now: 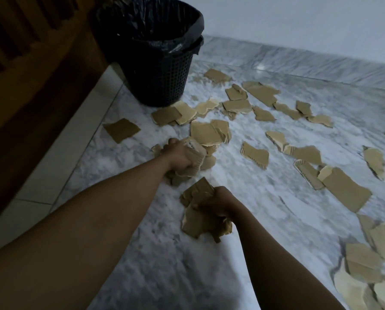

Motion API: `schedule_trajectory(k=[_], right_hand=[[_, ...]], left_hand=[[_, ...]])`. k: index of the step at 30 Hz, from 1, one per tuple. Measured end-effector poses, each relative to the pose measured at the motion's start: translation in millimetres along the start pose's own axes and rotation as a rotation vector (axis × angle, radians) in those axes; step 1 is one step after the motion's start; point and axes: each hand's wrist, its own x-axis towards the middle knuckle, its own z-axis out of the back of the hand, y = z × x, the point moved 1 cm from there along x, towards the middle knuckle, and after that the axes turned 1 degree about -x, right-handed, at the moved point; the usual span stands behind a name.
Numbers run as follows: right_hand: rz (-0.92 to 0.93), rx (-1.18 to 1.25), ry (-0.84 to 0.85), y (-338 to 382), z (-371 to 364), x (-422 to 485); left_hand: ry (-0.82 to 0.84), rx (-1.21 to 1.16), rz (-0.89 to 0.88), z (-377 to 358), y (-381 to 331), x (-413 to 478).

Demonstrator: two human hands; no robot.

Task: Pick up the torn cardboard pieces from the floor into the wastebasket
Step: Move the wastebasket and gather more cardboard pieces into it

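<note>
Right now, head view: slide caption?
Left hand and right hand each grip torn brown cardboard pieces; black lattice plastic wastebasket ahead on grey marble floor.

One wastebasket (pixel 158 81) stands at the far left, lined with one black bag (pixel 155 25). Two hands show: the left hand (pixel 179 156) and the right hand (pixel 218 201) each grip one bunch of torn cardboard pieces (pixel 197 222), too crumpled to count. About twenty loose pieces lie across the floor (pixel 276 231), one alone at the left. One overlapping heap at the near right cannot be counted.
</note>
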Motion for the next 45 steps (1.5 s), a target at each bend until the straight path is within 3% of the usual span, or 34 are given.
schedule_trajectory(k=[5,9,12,14,18,25,28,32,34,40,45], right_hand=[[0.001,-0.024,0.020,-1.3,-4.5,13.2],[0.000,-0.066,0.029,0.2,-4.1,17.9],[-0.012,-0.100,-0.001,4.0,-2.4,16.2],[0.010,-0.134,-0.010,6.5,-1.7,11.8],[0.044,-0.094,0.006,11.2,2.4,-2.8],[0.027,0.045,0.100,1.9,10.2,-20.9],[-0.046,0.297,0.155,-4.6,17.1,-25.4],[-0.022,0.374,0.131,2.9,16.1,-26.7],[0.034,0.322,0.074,20.1,9.4,-24.3],[0.224,-0.138,-0.046,88.2,-36.5,-4.3],[0.129,-0.260,-0.041,92.3,-62.5,-1.4]], left_hand=[[0.160,0.163,0.128,-1.8,-16.3,16.8],[-0.009,0.049,0.211,-13.7,-23.8,15.4],[-0.202,0.104,0.115,-23.1,-29.3,-3.1],[-0.245,0.155,0.003,-27.5,-26.0,-16.2],[-0.037,0.037,-0.135,-23.1,-5.5,-31.2],[0.254,0.007,0.061,17.5,54.2,-67.1],[0.171,-0.009,0.076,16.4,88.2,-72.4],[0.054,-0.129,0.072,20.0,104.5,-89.4],[0.049,-0.214,0.114,24.1,112.0,-91.5],[-0.075,-0.370,0.230,35.4,137.3,-99.3],[-0.204,-0.511,0.265,41.0,134.2,-93.4]])
